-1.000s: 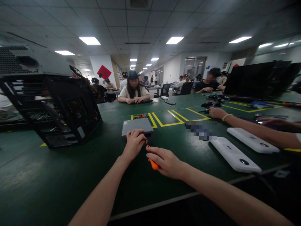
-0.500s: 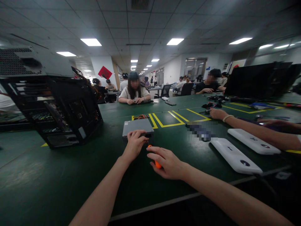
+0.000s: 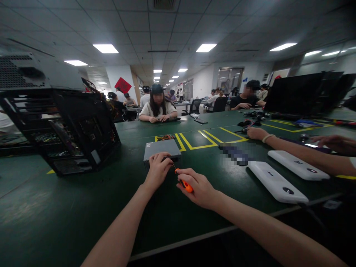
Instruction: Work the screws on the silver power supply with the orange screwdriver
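A grey metal computer power supply rests on the green table in front of me. My left hand lies against its near side, fingers curled and fingertips pinched together at the tip of a screwdriver. What those fingertips hold, if anything, is hidden. My right hand is closed around the orange-and-black handle of the screwdriver. The thin shaft slants up and left toward the power supply's near face; the exact contact point of its tip is covered by my left fingers.
An open black computer case stands at left. Bundled wires lie behind the power supply. White devices and a co-worker's arm are at right. Another person sits across the table, which has yellow tape markings.
My right hand has shifted its grip, with the fingers drawn closer round the handle and the screwdriver tilted more. My left hand stays at the power supply. The view has moved slightly.
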Available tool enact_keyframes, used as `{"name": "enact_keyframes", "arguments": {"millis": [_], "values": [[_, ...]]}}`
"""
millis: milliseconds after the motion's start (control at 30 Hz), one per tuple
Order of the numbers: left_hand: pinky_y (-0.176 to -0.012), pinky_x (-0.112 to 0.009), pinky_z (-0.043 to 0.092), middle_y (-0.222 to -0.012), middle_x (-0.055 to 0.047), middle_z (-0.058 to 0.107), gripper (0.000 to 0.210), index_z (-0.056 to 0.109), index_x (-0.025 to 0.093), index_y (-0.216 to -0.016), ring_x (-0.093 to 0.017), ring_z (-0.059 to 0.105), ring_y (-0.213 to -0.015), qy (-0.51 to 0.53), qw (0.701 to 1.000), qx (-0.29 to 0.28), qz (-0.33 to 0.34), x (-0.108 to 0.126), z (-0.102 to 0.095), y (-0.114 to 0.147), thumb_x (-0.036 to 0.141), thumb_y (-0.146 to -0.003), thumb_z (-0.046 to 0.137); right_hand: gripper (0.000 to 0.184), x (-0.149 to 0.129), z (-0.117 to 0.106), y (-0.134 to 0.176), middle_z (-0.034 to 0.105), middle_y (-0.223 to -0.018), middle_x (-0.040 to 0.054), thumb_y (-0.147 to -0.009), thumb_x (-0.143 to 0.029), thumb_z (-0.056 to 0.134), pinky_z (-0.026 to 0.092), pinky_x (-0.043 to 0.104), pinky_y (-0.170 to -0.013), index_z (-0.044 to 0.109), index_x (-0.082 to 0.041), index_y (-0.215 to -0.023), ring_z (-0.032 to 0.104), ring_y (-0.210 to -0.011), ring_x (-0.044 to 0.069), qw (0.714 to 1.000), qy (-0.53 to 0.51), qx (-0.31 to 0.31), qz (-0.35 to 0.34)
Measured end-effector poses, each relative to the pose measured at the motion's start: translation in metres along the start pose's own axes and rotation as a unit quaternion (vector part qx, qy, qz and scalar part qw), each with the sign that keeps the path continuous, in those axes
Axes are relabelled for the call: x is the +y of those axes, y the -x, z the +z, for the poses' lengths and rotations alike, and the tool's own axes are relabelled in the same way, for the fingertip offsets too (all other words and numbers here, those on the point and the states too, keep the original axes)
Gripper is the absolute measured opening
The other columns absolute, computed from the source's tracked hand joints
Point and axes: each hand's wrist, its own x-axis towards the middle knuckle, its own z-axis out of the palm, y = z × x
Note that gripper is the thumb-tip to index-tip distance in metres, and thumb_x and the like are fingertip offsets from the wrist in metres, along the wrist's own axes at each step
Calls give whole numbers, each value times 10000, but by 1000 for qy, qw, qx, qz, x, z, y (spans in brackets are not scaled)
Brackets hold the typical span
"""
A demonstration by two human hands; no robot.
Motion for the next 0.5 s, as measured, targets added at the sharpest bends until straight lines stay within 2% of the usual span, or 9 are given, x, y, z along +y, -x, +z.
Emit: {"name": "enact_keyframes", "arguments": {"millis": [167, 300, 500], "values": [[-888, -371, 328, -1107, -61, 542, 332, 489, 218, -1084, -202, 463, -1055, 12, 999, 8, -38, -1, 4, -1, 112, -770, 509, 238, 6, 3, 2, 579, -954, 102, -841, -363, 523, 524, 258, -615, 415, -184, -957, 612, -824, 164, 999, 4, 37, 34], [-889, -367, 330, -1078, -58, 547, 301, 477, 207, -1064, -200, 473, -1038, 20, 998, 19, -62, -1, 7, -1, 111, -779, 473, 242, 8, 1, 2, 572, -903, 85, -829, -386, 538, 505, 229, -563, 408, -189, -884, 611, -758, 147, 998, 18, 35, 43], [-856, -374, 344, -1024, -52, 567, 238, 495, 221, -1014, -210, 492, -988, 11, 996, 37, -85, 1, 9, -3, 136, -795, 454, 219, 6, 1, 1, 573, -897, 76, -841, -384, 514, 496, 224, -568, 409, -195, -881, 611, -754, 141, 998, 19, 44, 45]]}}
